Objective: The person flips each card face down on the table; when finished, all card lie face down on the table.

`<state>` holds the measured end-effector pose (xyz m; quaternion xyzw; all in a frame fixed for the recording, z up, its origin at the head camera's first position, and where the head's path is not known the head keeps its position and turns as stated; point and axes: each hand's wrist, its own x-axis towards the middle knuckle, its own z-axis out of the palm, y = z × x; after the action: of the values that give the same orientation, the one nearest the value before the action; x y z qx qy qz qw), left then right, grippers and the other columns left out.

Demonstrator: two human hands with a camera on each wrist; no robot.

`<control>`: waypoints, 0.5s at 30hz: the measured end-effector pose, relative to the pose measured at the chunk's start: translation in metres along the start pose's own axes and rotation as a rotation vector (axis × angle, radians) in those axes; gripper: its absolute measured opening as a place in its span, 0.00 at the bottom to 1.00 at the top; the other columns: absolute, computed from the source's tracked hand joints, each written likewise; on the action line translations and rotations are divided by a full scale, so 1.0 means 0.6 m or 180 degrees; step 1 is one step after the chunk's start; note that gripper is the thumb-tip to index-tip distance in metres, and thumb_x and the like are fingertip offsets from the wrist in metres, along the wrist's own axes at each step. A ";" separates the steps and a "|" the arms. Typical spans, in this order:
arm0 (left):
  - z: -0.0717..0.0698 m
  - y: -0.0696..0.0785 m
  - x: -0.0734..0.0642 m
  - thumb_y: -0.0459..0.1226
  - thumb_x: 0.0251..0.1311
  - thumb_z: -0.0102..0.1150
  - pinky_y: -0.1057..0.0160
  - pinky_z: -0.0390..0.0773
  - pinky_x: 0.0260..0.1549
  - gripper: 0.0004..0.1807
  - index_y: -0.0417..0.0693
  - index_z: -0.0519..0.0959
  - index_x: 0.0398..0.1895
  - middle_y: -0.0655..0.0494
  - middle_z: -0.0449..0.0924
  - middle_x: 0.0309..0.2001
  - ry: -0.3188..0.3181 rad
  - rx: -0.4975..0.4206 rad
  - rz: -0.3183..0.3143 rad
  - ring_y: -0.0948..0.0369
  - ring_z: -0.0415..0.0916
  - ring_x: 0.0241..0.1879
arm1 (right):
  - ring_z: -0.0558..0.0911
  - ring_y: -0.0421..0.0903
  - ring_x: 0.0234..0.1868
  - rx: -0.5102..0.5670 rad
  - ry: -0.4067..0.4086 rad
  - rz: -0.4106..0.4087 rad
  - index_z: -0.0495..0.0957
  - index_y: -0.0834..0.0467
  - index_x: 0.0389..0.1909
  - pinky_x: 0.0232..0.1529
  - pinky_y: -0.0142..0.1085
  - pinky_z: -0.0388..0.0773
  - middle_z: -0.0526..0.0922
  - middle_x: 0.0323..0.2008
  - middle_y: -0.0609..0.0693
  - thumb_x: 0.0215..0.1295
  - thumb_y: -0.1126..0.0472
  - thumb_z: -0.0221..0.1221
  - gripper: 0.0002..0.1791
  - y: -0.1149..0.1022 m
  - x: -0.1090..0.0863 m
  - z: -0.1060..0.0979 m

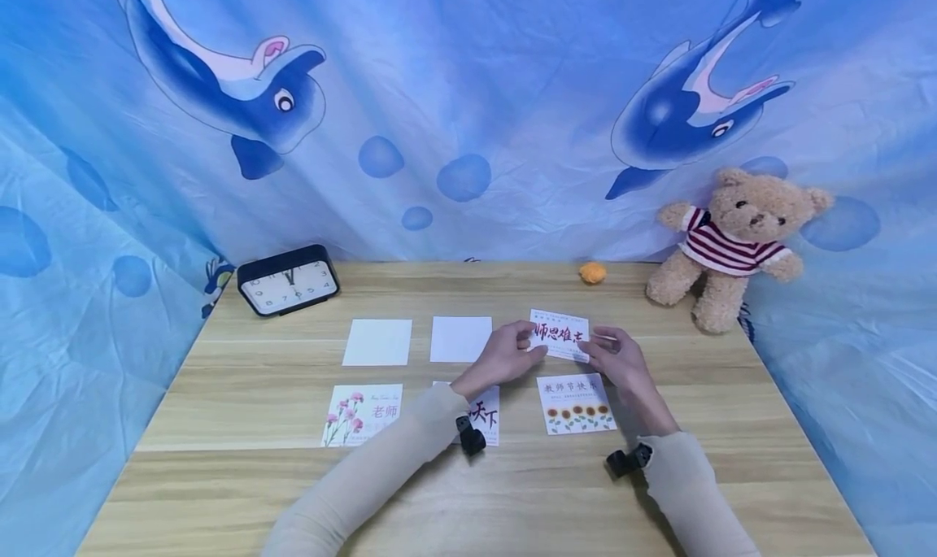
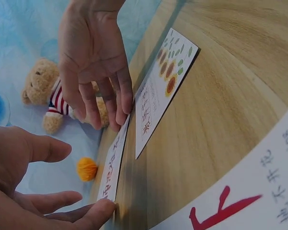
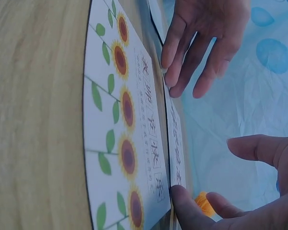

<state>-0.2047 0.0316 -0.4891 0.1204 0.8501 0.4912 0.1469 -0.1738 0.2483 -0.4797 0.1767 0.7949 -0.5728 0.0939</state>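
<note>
A white card with red brush-style characters (image 1: 560,329) lies in the back row on the right, between my two hands. My left hand (image 1: 505,354) is at its left edge, fingers extended and fingertips right at the card. At the opposite edge, my right hand (image 1: 621,363) has its fingers loosely extended, touching the border. Just in front lies the sunflower card (image 3: 127,110), flat on the table. A card with bold characters (image 1: 486,420) is partly hidden beneath my left forearm. Further left is a card with pink flowers (image 1: 353,417).
Two blank white cards (image 1: 376,343) lie in the back row, left of my hands. A black-framed clock (image 1: 289,282) stands at the back left. Along the back right are a small orange ball (image 1: 592,272) and a teddy bear (image 1: 732,244) against the blue dolphin curtain (image 1: 512,93).
</note>
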 end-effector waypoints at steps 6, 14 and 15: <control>0.004 0.002 -0.001 0.47 0.69 0.64 0.53 0.81 0.66 0.33 0.45 0.72 0.74 0.41 0.79 0.67 0.0001 0.0124 -0.0013 0.48 0.79 0.66 | 0.76 0.58 0.68 0.0173 0.0058 0.0018 0.59 0.66 0.77 0.61 0.34 0.84 0.68 0.72 0.68 0.75 0.59 0.61 0.36 0.002 0.003 0.000; 0.003 0.006 -0.006 0.47 0.69 0.63 0.49 0.73 0.74 0.34 0.43 0.70 0.74 0.40 0.75 0.71 -0.0173 0.0490 0.0231 0.45 0.73 0.72 | 0.83 0.42 0.50 0.0372 -0.0012 -0.0009 0.59 0.65 0.77 0.49 0.28 0.85 0.73 0.67 0.63 0.75 0.57 0.60 0.36 0.007 0.010 -0.009; 0.003 0.006 -0.006 0.48 0.69 0.63 0.48 0.71 0.75 0.34 0.43 0.70 0.75 0.41 0.75 0.72 -0.0203 0.0565 0.0290 0.45 0.71 0.73 | 0.83 0.40 0.47 0.0381 -0.0016 -0.0021 0.60 0.64 0.77 0.47 0.28 0.85 0.76 0.64 0.60 0.75 0.57 0.60 0.35 0.006 0.011 -0.010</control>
<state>-0.2004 0.0335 -0.4864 0.1870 0.8788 0.4160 0.1402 -0.1781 0.2559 -0.4831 0.1779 0.7595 -0.6201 0.0833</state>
